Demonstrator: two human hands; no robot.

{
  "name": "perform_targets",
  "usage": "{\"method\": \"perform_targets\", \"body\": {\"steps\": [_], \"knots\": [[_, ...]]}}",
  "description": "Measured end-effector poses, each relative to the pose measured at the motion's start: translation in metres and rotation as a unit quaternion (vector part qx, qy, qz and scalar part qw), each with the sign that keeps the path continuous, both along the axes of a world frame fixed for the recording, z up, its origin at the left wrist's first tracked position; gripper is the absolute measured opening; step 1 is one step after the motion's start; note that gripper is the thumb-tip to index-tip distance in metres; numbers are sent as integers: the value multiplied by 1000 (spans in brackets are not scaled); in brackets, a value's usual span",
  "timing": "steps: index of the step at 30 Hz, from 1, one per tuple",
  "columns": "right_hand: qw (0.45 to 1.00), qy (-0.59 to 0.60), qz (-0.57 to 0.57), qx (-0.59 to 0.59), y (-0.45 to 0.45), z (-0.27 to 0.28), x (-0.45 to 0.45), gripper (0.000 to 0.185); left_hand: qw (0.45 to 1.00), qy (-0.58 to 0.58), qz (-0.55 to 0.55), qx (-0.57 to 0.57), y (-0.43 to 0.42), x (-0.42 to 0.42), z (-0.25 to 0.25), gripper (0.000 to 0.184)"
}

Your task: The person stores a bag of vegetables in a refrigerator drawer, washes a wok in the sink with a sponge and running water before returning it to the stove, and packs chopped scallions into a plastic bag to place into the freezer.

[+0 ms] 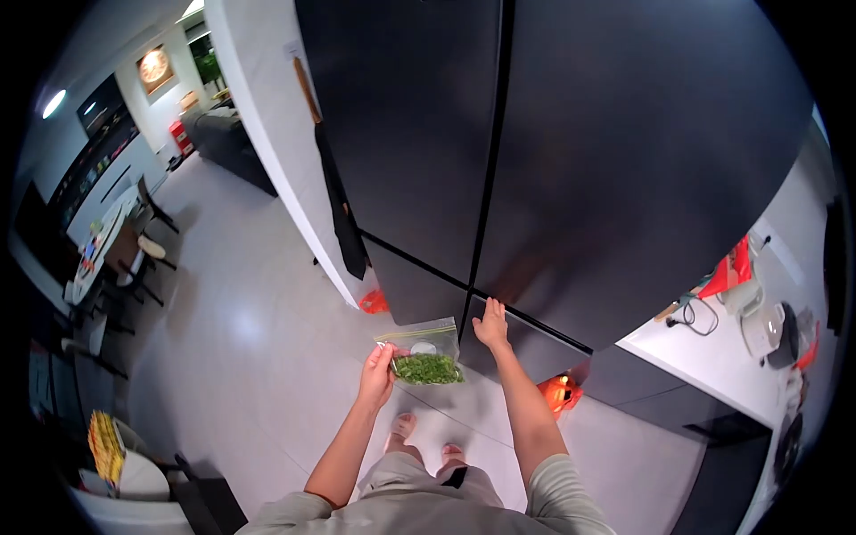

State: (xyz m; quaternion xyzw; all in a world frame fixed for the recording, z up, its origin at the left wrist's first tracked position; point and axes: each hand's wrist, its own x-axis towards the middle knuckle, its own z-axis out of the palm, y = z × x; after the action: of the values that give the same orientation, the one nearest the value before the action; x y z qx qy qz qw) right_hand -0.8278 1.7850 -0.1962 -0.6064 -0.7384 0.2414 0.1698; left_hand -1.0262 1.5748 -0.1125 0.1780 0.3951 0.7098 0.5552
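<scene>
My left hand [377, 374] grips the left edge of a clear zip bag [419, 338], thumb and fingers closed on it. Chopped greens [428, 368] fill the bag's lower part, and a pale round patch shows above them. In front of me stands a large dark refrigerator [615, 169] with upper and lower doors that look closed. My right hand [490, 324] is at the top of the lower right door [526, 348], beside the gap under the upper door. Its fingers are stretched out and hold nothing.
A white counter [660, 352] at right carries a rice cooker [763, 328], a cable and red packaging. Orange bags [560, 395] lie by the refrigerator's foot. A white wall edge [285, 178] stands at left, with a dining table [102, 241] and chairs beyond.
</scene>
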Motion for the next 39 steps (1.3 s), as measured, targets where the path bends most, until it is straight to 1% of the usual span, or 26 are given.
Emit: {"method": "perform_targets", "body": {"steps": [2,6,7,10,11,14,15,17,18,19,21,22,23,26,28,30,33,35,36,38,39], "knots": [[998,-48,-27,-43,13,-2,-12,67,999,-5,-34,-10,18,-18,-3,18],[990,-124,-70,11,23,-24,-25,63,997,-3,-64,-38,55,-52,-8,18],[987,-140,-66,30,22,-20,-25,64,997,-7,-66,-46,63,-59,-13,17],[982,-168,-84,22,21,-4,-33,59,995,-14,-78,-59,84,-81,-30,15],[979,-176,-89,54,22,-12,-32,53,995,-17,-84,-59,89,-86,-33,15],[981,-179,-69,-6,4,-4,-35,50,993,-23,-107,-52,101,-94,-33,15],[979,-184,-81,20,-16,-5,-38,47,991,-24,-119,-51,105,-95,-32,15],[975,-180,-107,78,-67,-17,-38,51,988,-28,-136,-64,110,-98,-38,16],[979,-156,-122,59,-94,-14,-34,54,986,-30,-148,-69,115,-97,-41,17],[982,-125,-128,65,-124,-10,-27,55,985,-32,-152,-75,117,-93,-41,17],[980,-106,-153,69,-186,-1,-16,59,983,-35,-160,-84,123,-88,-41,16],[980,-105,-162,57,-216,0,-11,62,981,-34,-169,-84,126,-88,-45,15],[980,-102,-172,21,-247,4,-8,65,980,-32,-176,-85,128,-90,-51,14],[957,-94,-272,18,-322,2,3,68,975,-41,-195,-103,129,-103,-65,12],[938,-113,-327,37,-354,2,23,72,971,-47,-207,-114,132,-105,-67,10],[918,-137,-361,89,-368,-4,46,63,967,-48,-218,-124,128,-109,-65,10],[907,-92,-407,59,-375,-8,87,58,955,-46,-252,-149,126,-108,-85,10],[891,-45,-446,68,-371,-5,94,58,946,-26,-281,-163,127,-105,-102,10],[881,-13,-466,80,-373,-10,115,58,942,-9,-294,-161,122,-82,-109,9],[848,75,-505,140,-371,-30,151,62,940,11,-297,-167,122,-29,-124,11],[828,113,-525,163,-368,-35,149,64,937,15,-301,-178,121,-17,-118,11]]}}
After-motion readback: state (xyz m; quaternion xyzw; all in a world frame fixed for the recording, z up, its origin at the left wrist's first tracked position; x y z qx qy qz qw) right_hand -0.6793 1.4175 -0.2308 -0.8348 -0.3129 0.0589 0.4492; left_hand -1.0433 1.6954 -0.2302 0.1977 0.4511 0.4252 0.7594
